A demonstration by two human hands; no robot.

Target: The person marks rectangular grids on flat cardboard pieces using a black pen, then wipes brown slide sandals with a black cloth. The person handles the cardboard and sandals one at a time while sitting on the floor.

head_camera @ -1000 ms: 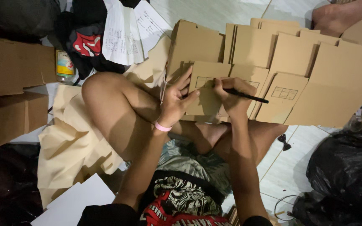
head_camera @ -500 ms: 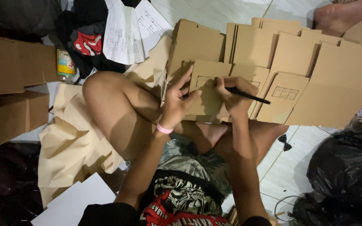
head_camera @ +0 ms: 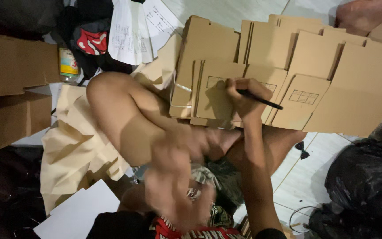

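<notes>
My right hand (head_camera: 242, 98) grips a black pen (head_camera: 261, 101) and presses its tip to a flattened cardboard box (head_camera: 213, 90) that rests against my bent knees. A small drawn rectangle shows on that box just left of the hand. My left hand (head_camera: 175, 183) is a motion-blurred shape low in front of my lap, away from the box; its fingers cannot be made out. More flattened boxes (head_camera: 332, 57) overlap behind and to the right, one with a printed grid.
Brown cartons (head_camera: 9, 66) are stacked at left, with a small bottle (head_camera: 68, 64) beside them. Written paper sheets (head_camera: 133, 31) lie at the top. Cream wrapping paper (head_camera: 71, 150) and a white sheet (head_camera: 78, 217) lie lower left. Black bags (head_camera: 363, 186) fill the lower right. Another person's limb (head_camera: 363, 13) shows top right.
My left hand has come off the cardboard box and swung down toward my lap, blurred. The right hand stays on the box with the pen.
</notes>
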